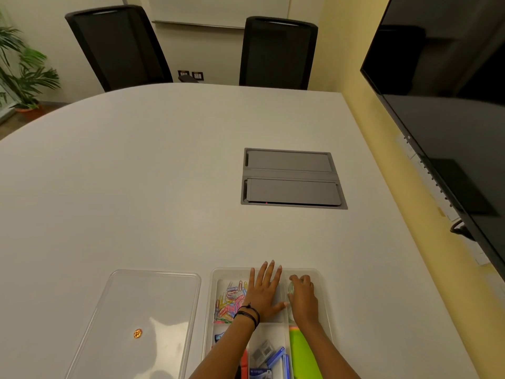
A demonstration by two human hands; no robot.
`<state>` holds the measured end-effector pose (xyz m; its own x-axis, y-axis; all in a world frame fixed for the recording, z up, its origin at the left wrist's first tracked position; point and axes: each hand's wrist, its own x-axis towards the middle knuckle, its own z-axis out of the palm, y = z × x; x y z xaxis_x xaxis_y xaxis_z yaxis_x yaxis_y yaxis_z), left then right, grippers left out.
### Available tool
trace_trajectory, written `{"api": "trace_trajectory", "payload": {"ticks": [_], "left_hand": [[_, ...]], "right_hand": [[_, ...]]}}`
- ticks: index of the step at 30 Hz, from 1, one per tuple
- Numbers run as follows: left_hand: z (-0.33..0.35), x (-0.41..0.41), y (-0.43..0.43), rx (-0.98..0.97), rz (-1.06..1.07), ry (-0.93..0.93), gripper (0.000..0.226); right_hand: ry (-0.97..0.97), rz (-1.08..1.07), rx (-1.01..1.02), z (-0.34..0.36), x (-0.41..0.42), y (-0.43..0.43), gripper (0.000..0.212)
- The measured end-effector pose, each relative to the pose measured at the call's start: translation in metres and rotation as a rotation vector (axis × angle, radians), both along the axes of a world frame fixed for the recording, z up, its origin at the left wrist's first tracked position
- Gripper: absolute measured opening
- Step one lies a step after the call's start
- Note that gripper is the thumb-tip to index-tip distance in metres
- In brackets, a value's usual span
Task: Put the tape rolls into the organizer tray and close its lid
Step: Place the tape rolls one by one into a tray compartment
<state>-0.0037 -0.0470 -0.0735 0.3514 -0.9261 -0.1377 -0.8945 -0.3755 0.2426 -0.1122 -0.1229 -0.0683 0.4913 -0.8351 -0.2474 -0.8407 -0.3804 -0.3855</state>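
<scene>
Clear lid lies flat at nine o'clock of the organizer tray. Your left hand spreads flat, fingers apart, inside it; your right hand clamps a clear, glossy tape roll in the tray's one o'clock compartment.

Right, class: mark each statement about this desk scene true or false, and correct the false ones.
1. The clear plastic lid lies flat on the white table, left of the clear compartmented organizer tray. True.
2. The left hand is clenched in a fist. False: it rests flat, fingers spread.
3. The coloured paper clips sit in the tray's far-left compartment. True.
4. The right hand rests on the lid. False: its grip is on a clear tape roll in the tray's far-right compartment.
</scene>
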Motion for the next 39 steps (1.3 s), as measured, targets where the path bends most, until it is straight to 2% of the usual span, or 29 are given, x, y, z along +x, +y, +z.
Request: {"api": "trace_trajectory", "payload": {"ticks": [9,17,20,22,25,31,34,36,39], "left_hand": [[0.000,0.005,0.005,0.013,0.007,0.016,0.102],[0.001,0.008,0.005,0.014,0.022,0.009,0.104],[0.001,0.008,0.005,0.038,0.034,0.035,0.104],[0.001,0.007,0.005,0.041,0.037,0.039,0.104],[0.001,0.007,0.005,0.034,0.029,0.041,0.103],[0.002,0.007,0.005,0.032,0.017,0.022,0.103],[0.002,0.007,0.005,0.025,0.007,0.012,0.103],[0.002,0.007,0.004,0.029,0.007,0.011,0.103],[0.002,0.007,0.004,0.042,0.013,0.017,0.103]], "right_hand": [[0.030,0.055,0.010,0.010,-0.001,0.003,0.049],[-0.248,0.102,-0.088,0.046,-0.021,-0.008,0.028],[-0.112,0.105,-0.020,0.054,-0.029,-0.014,0.019],[0.042,0.153,0.070,0.057,-0.033,-0.015,0.020],[0.123,0.223,0.147,0.055,-0.039,-0.012,0.025],[0.087,0.213,0.221,0.056,-0.039,-0.004,0.024],[0.014,0.179,0.305,0.056,-0.037,-0.001,0.020],[-0.028,0.171,0.375,0.057,-0.036,0.000,0.025],[-0.078,0.129,0.319,0.057,-0.035,0.001,0.025]]}}
